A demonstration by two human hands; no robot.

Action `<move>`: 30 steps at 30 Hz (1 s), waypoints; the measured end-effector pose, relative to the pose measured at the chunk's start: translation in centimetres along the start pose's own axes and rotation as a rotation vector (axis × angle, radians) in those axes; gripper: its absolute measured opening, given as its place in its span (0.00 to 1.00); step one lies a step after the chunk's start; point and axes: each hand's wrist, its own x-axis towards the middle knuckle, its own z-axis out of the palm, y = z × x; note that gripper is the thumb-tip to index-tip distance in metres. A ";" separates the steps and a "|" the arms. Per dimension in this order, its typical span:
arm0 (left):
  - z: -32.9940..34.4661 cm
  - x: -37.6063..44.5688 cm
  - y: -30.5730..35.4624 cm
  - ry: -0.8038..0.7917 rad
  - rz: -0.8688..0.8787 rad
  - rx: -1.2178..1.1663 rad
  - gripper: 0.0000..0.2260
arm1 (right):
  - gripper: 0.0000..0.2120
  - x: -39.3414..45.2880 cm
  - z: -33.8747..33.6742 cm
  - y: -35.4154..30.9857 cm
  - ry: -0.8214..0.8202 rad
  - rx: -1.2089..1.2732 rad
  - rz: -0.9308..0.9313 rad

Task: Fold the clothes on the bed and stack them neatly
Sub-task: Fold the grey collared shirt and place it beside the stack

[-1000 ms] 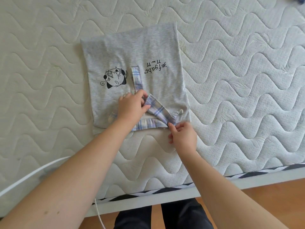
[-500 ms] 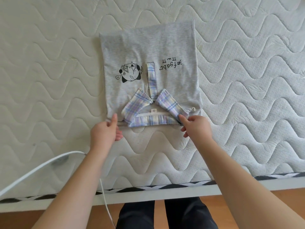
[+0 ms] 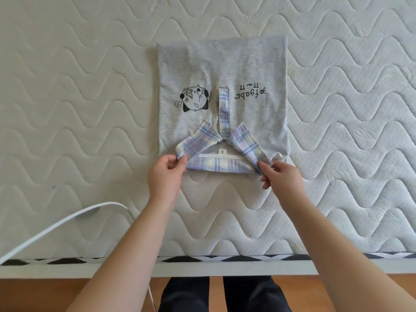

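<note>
While I look down from the head view, my left hand [image 3: 165,176] pinches the plaid collar [image 3: 219,154] at its nine o'clock corner, my right hand [image 3: 281,176] pinching the three o'clock one. Grey shirt [image 3: 225,70] lies folded at mattress [image 3: 67,109] centre. Risk: uneven tugging could skew the collar and, I'd guess, drag the tucked sides loose.
</note>
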 end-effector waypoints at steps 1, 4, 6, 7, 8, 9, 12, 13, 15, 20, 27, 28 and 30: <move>0.1 -0.1 -0.6 0.020 0.011 0.077 0.08 | 0.17 -0.1 0.2 0.2 0.020 -0.056 0.027; 0.3 -0.7 -1.5 0.081 0.082 0.360 0.14 | 0.17 -0.2 0.6 0.1 0.148 -0.305 0.068; 0.1 -1.0 -1.4 0.158 0.154 0.461 0.15 | 0.18 -0.3 0.6 -0.4 0.264 -0.434 0.029; 0.0 -1.0 -1.2 0.210 0.208 0.476 0.15 | 0.20 -0.2 0.5 -0.5 0.314 -0.435 -0.002; -0.2 -0.9 -1.1 0.272 0.274 0.490 0.18 | 0.24 -0.1 0.2 -0.4 0.366 -0.422 -0.034; -0.5 -0.7 -1.0 0.335 0.314 0.509 0.22 | 0.30 0.2 -0.1 -0.4 0.405 -0.416 -0.057; -1.3 1.4 0.1 0.331 0.216 0.437 0.33 | 0.43 1.5 -1.5 -0.9 0.340 -0.327 -0.019; -1.5 2.4 0.4 0.264 0.164 0.384 0.31 | 0.41 2.0 -1.9 -1.0 0.289 -0.278 -0.002; -2.0 4.0 1.2 0.112 0.069 0.276 0.24 | 0.32 3.0 -2.5 -1.3 0.194 -0.238 0.020; -2.6 5.3 2.2 -0.066 -0.021 0.338 0.17 | 0.16 4.6 -3.0 -1.9 0.178 -0.345 0.010; -3.8 4.7 1.0 -0.156 -0.007 0.243 0.12 | 0.10 4.0 -2.3 -0.9 0.234 -0.234 -0.007; -4.0 4.5 0.5 -0.196 -0.051 0.173 0.11 | 0.11 3.6 -2.2 -0.7 0.219 -0.199 0.000; -4.5 4.1 -0.2 -0.208 -0.088 0.049 0.06 | 0.13 2.8 -2.1 -0.1 0.176 -0.086 0.021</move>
